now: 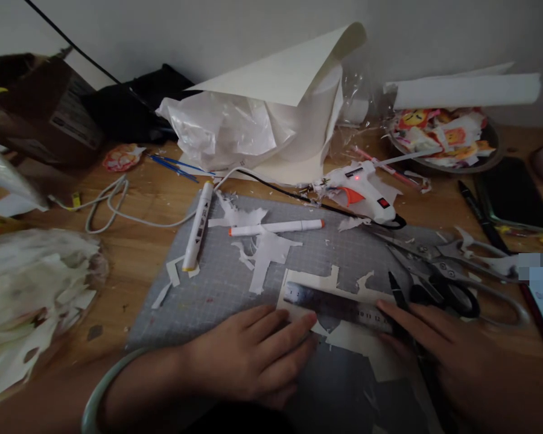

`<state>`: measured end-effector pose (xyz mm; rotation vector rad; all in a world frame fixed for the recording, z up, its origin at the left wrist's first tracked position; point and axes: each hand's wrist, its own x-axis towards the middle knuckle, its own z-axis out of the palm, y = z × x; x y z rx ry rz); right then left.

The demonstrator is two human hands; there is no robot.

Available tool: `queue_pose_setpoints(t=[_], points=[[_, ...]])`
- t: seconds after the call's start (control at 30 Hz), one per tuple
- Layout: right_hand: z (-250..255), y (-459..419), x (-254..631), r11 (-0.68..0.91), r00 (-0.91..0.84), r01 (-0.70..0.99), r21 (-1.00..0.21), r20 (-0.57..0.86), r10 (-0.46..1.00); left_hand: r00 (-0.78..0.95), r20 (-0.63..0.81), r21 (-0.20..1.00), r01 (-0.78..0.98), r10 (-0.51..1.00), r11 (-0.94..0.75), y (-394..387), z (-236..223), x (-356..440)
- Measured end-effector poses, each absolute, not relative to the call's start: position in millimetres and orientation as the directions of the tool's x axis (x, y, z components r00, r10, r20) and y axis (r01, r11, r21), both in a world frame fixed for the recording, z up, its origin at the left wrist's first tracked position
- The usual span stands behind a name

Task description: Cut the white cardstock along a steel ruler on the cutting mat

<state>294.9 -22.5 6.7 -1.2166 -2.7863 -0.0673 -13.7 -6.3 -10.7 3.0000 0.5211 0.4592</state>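
A metal ruler (330,301) lies across a cream paper piece (362,346) on the grey cutting mat (217,283). My left hand (248,355) rests flat on the mat, its fingers stretched toward the ruler's left end and the paper. My right hand (438,355) is closed around a thin black tool (396,295), a pen or craft knife, with its tip at the ruler's right end. The index finger lies along the ruler's edge.
Two white markers (198,226) (276,228) and paper scraps lie on the mat. A white glue gun (362,193), scissors (447,271), a black phone (513,193), a plate of stickers (447,141), rolled paper (294,102), cables and a cardboard box (40,108) surround it.
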Motion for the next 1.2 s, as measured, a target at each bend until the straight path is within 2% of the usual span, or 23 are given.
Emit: queue_pose_setpoints(t=[0.13, 0.43, 0.63, 0.83, 1.2], points=[[5, -24, 300, 0.667, -0.665, 0.745, -0.015, 0.072, 0.744, 0.869, 0.293, 0.160, 0.367, 0.399, -0.916, -3, -10, -13], [2, -22, 289, 0.715, -0.692, 0.686, -0.135, 0.186, 0.698, 0.883, 0.261, 0.094, 0.379, 0.391, -0.920, -3, -11, -13], [-12, -28, 288, 0.649, -0.630, 0.745, -0.157, 0.156, 0.761, 0.897, 0.219, 0.092, 0.372, 0.383, -0.924, -3, -12, -12], [-13, -29, 290, 0.636, -0.624, 0.759, -0.136, 0.122, 0.772, 0.872, 0.269, 0.089, 0.401, 0.410, -0.912, -6, -15, -14], [-18, -32, 297, 0.608, -0.603, 0.785, -0.120, 0.077, 0.794, 0.868, 0.258, 0.125, 0.406, 0.424, -0.905, -7, -18, -15]])
